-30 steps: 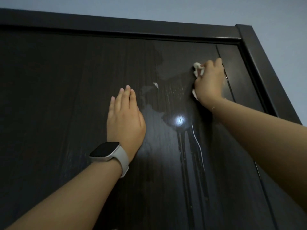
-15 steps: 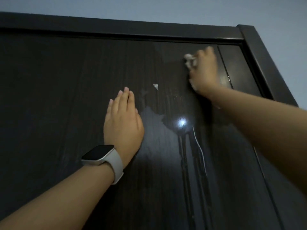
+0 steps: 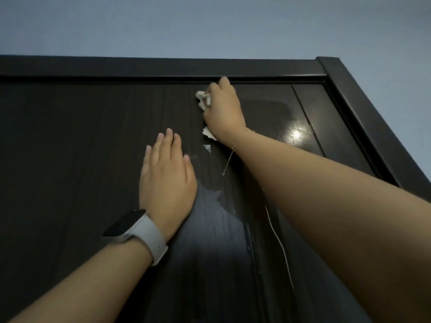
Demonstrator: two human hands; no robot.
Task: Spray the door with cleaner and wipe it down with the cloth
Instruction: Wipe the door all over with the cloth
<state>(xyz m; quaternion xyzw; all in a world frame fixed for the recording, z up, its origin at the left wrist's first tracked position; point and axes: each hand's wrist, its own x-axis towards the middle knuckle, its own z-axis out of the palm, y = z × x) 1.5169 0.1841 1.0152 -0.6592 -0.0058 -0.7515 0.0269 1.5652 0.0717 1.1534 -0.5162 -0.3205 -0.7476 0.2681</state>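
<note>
**Right hand wiping near door top, left hand flat on panel**

While the left hand lies flat on the door, fingers straight and together, holding nothing, the right hand grips a crumpled white cloth against the panel. Its fingers curl round the cloth; bits stick out past the knuckles and below the palm. Fingertips sit just under the top frame, so little room is left upward; the right door edge is well apart. Wet streaks run down between the arms, with a glossy wiped patch right of the hand. White watch on left wrist; possibly a thin bracelet on the right, too small to tell. Compared with a second ago, the right hand has moved up and left; left hand unchanged.
</note>
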